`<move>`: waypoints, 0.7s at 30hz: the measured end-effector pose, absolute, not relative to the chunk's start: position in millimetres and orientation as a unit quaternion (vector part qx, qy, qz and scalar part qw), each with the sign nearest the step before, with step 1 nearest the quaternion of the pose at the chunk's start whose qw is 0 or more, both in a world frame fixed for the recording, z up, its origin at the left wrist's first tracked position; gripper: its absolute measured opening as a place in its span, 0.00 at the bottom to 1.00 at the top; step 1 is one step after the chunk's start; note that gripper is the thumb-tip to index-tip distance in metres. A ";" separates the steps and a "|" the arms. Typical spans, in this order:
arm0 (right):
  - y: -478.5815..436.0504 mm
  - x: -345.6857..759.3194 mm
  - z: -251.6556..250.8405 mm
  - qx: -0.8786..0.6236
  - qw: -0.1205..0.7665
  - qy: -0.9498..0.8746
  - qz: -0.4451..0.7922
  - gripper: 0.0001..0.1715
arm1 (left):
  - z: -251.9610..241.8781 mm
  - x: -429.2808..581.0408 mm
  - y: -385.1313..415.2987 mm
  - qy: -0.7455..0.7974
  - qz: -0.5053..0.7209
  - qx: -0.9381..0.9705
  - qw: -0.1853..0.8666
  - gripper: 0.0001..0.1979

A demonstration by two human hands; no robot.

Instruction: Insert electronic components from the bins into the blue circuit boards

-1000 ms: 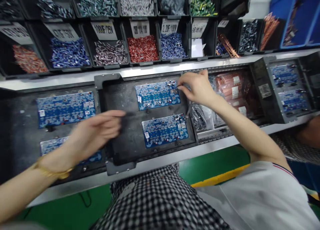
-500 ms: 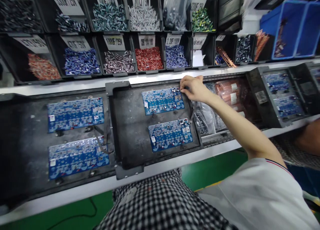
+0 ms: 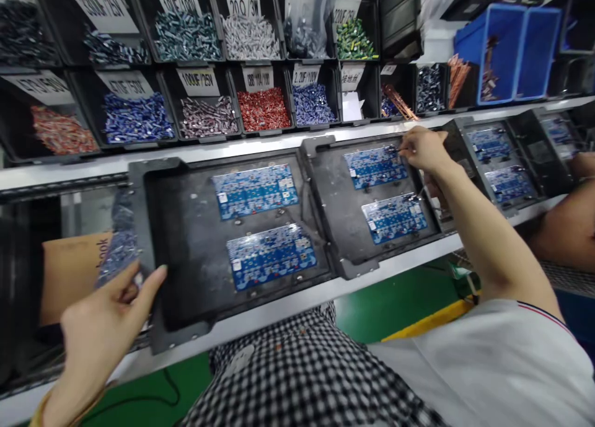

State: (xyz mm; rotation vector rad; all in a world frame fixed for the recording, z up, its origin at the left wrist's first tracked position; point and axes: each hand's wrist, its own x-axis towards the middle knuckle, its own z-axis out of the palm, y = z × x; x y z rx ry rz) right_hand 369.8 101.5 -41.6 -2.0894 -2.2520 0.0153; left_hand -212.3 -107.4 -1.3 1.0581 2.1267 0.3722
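Observation:
My left hand (image 3: 105, 331) grips the left edge of a black carrier tray (image 3: 186, 241), thumb on its rim. This tray holds two blue circuit boards, an upper one (image 3: 255, 190) and a lower one (image 3: 271, 255). My right hand (image 3: 423, 149) is pinched closed at the top right corner of the upper board (image 3: 375, 165) on the neighbouring tray (image 3: 332, 198). What its fingers hold is too small to make out. A second board (image 3: 394, 217) lies below it.
Labelled black bins line the back shelf, with red parts (image 3: 263, 108) and blue parts (image 3: 312, 103) among them. A third tray (image 3: 458, 136) with boards sits further right, beside another person's arm (image 3: 564, 222). A cardboard box (image 3: 69, 272) and blue crates (image 3: 506, 43) flank the line.
Both trays have slid to the right along the line. My left hand, out of view half a second ago, now holds the left tray's edge. My right hand stayed on the same board.

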 end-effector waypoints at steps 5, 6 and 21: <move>83.6 325.5 -26.0 -0.726 0.098 -0.678 -0.063 0.19 | 38.4 -181.4 -74.4 0.709 0.329 0.249 0.572 0.12; 74.5 301.2 -22.4 -0.697 0.147 -0.701 -0.048 0.19 | 45.4 -176.2 -66.2 0.673 0.374 0.191 0.608 0.16; 5.5 150.8 -26.6 -0.493 0.046 -0.867 0.047 0.26 | -4.5 -90.4 -26.0 0.484 0.301 0.129 0.812 0.12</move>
